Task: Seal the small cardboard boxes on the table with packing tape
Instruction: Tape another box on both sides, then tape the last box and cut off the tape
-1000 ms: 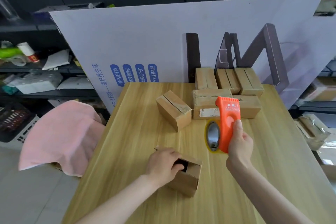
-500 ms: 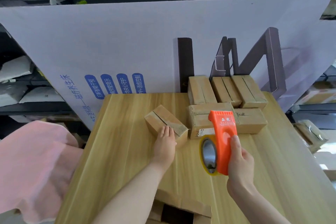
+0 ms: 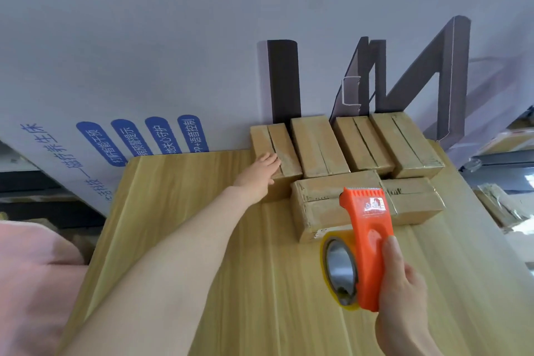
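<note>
Left hand [image 3: 260,175] flat, fingers straight, touching the leftmost box [image 3: 284,150] of four I see lined up against the board [image 3: 144,37]. Two front boxes [image 3: 318,205] sit one row out from the board on the counter [image 3: 173,182]. Orange tape dispenser [image 3: 368,246] is farther out from the board, with my right hand [image 3: 404,298] curled round it.

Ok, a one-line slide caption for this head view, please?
Left hand rests on the leftmost brown cardboard box while the right hand grips an orange plastic tape dispenser over the wooden table.
</note>
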Demonstrator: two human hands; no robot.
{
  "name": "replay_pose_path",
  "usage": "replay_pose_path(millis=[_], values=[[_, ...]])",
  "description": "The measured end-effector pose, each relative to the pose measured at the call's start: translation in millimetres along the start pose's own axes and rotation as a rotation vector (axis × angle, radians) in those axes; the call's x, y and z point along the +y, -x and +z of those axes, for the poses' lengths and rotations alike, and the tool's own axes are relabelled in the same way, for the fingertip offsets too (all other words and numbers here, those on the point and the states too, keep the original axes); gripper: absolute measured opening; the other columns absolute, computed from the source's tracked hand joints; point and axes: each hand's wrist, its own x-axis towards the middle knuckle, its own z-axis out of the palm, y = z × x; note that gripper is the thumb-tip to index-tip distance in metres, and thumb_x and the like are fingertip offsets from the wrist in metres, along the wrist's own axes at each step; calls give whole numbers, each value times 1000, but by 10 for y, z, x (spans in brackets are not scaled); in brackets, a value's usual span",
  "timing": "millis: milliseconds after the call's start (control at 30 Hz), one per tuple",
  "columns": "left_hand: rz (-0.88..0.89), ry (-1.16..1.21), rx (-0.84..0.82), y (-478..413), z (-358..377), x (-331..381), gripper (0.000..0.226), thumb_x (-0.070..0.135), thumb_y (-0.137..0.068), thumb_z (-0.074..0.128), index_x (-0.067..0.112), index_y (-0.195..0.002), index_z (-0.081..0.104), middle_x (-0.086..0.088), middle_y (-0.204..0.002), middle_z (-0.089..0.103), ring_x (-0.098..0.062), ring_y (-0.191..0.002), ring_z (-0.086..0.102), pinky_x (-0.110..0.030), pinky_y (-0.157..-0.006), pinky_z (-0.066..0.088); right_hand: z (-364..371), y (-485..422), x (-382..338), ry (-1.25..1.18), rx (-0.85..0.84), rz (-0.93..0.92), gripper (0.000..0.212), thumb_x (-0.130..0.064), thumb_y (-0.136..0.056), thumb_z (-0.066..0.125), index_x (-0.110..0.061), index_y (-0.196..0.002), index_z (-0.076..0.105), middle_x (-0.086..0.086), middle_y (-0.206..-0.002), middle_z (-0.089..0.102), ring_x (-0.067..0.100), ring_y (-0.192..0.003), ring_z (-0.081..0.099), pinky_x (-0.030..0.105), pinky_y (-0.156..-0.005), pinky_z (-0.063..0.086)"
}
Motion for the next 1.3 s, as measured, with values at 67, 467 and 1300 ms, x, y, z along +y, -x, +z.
replay_pose_path(millis=[67, 467, 1300], values=[[54, 13, -22, -88, 23, -19, 72, -10, -94, 42, 21, -153, 16, 6, -161, 7, -9, -147, -1, -22, -112, 4, -18, -54, 38, -9, 18, 0, 51, -36, -97, 48, 3, -65, 52, 3, -34, 48, 12, -25, 47, 20, -25, 35], [35, -33, -24, -14, -97, 165, 67, 15, -98, 50, 19, -153, 14, 4, -161, 8, -12, -148, 2, -29, -115, 7, -27, -107, 74, 16, 51, -10, 50, -37, -98, 45, -3, -61, 45, -5, -34, 41, 6, -27, 39, 17, -29, 32], [-495, -119, 104, 2920, 1434, 2514, 35, 46, -90, 31, 32, -70, 56, 15, -69, 57, -13, -71, 58, -33, -67, 41, -1930, 164, -61, 103, -308, 13, 49, -45, -95, 50, -6, -65, 48, 3, -48, 44, 16, -43, 41, 22, -43, 34]])
